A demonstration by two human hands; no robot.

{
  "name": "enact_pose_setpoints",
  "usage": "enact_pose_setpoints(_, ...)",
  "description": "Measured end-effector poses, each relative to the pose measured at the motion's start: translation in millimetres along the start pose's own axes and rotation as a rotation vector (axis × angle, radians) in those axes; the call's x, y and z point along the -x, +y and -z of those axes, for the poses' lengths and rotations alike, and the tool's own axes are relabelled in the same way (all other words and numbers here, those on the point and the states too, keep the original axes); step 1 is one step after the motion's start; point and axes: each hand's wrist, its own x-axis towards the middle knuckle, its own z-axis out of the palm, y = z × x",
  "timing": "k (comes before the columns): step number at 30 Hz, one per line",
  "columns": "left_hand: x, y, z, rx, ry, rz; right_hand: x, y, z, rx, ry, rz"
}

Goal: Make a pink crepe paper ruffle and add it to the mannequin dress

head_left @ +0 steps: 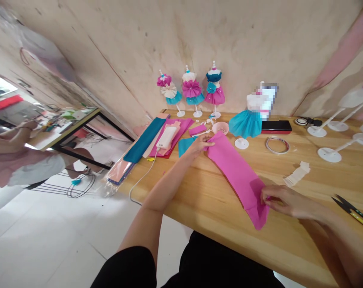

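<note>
A long strip of pink crepe paper point(235, 176) lies flat on the wooden table point(217, 208). My left hand point(196, 146) grips its far end, beside a piece of teal paper point(185, 146). My right hand point(286, 202) pinches the near end, where the paper is folded over. Both forearms reach across the table's near edge. A small pink bowl point(220, 128) sits just beyond my left hand.
Small dress forms in paper dresses point(214, 86) stand along the wall. Paper sheets, a white power bank point(166, 138), a wire hoop point(277, 146) and a black case point(275, 126) lie on the table. Thread snips point(352, 212) rest at the right. A person point(25, 164) stands at the left.
</note>
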Motion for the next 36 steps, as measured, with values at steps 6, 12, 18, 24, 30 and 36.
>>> enact_pose_setpoints(6,-12.9,-1.4,-5.3,-0.043,-0.009,-0.027,5.7,-7.7,6.6,-0.132,-0.135,-0.029)
enact_pose_setpoints(12,-10.6,-8.1,-31.2,-0.169,-0.097,-0.086,2.7,-9.7,2.4,-0.175,-0.041,-0.018)
enact_pose_setpoints(18,-14.3,-11.9,-61.2,-0.241,-0.218,-0.141,-27.9,-0.8,-32.5,0.409,0.396,0.124)
enact_pose_setpoints(24,-28.3,-21.3,-62.6,-0.22,-0.035,-0.164,-34.5,11.1,-54.6,0.573,0.29,0.131)
enact_pose_setpoints(30,-37.4,-25.0,-57.6,-0.253,0.088,-0.18,-32.4,4.8,-55.1,0.594,0.304,0.125)
enact_pose_setpoints(36,-34.5,-4.2,-50.9,-0.35,0.15,-0.172,-30.9,-3.9,-51.9,0.59,0.302,0.118)
